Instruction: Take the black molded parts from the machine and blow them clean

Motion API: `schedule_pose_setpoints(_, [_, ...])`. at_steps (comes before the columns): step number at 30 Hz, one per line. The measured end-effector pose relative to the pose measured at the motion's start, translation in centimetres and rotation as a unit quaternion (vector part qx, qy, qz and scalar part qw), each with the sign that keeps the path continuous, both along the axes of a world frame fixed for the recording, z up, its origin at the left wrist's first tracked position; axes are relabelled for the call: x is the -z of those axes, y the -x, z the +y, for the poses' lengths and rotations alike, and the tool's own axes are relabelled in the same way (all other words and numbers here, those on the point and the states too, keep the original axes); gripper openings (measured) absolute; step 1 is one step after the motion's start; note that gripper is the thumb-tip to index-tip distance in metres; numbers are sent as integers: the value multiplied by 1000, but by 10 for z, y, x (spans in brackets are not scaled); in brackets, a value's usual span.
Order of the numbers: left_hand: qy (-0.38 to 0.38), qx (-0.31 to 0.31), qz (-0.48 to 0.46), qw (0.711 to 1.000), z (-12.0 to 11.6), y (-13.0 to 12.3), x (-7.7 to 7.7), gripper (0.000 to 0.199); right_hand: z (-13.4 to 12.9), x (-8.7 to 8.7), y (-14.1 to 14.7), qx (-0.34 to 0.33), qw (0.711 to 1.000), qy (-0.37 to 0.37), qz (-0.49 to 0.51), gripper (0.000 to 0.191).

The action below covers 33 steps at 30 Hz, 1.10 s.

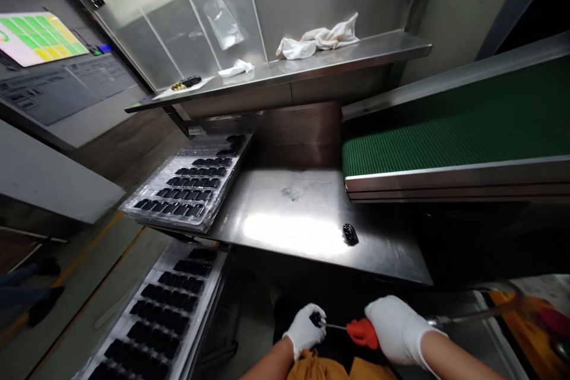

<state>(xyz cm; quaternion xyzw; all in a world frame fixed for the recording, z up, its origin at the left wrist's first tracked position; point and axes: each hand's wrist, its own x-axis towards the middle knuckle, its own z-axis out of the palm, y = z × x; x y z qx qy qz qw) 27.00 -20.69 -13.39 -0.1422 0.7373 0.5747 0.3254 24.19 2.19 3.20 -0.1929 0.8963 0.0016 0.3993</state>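
Observation:
My left hand, in a white glove, is shut on a small black plastic part. My right hand, also gloved, grips an orange-handled screwdriver. Its thin steel shaft reaches across and touches the black part. A long metal rod or cable runs from behind my right hand towards the lower right. Farther off, a similar black part lies alone on the stainless steel table, well beyond both hands.
Clear plastic trays hold rows of black parts at the table's left end, and another tray sits lower left. A green conveyor belt runs on the right. A steel shelf holds white cloths. A person's legs show far left.

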Motion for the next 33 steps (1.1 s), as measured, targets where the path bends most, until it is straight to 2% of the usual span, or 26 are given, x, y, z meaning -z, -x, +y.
schedule_pose_setpoints(4, [18, -14, 29, 999, -2, -1, 9, 28, -5, -11, 4, 7, 1000, 4, 2, 39])
schedule_pose_setpoints(7, [22, -24, 45, 998, -2, -1, 7, 27, -4, -12, 8, 15, 1000, -13, 1, 40])
schedule_pose_setpoints(10, [-32, -71, 14, 997, -1, 3, -6, 27, -1, -8, 10, 8, 1000, -19, 1, 41])
schedule_pose_setpoints(14, [-128, -156, -43, 979, -2, 10, -20, 34, 0, -7, 8, -14, 1000, -3, -2, 35])
schedule_pose_setpoints(19, [-180, -223, -97, 953, -7, 12, -22, 42, -4, -15, 5, -32, 999, 1, -8, 31])
schedule_pose_setpoints(23, [-195, -269, -158, 930, -9, 10, -24, 37, -5, -12, 3, -20, 1000, 13, 9, 30])
schedule_pose_setpoints(27, [-201, -288, -197, 916, -7, 10, -27, 24, -6, -10, 2, -13, 1000, -1, 5, 30])
schedule_pose_setpoints(33, [-195, -260, -209, 922, -2, 12, -29, 19, -8, -9, 1, -21, 1000, -10, 13, 29])
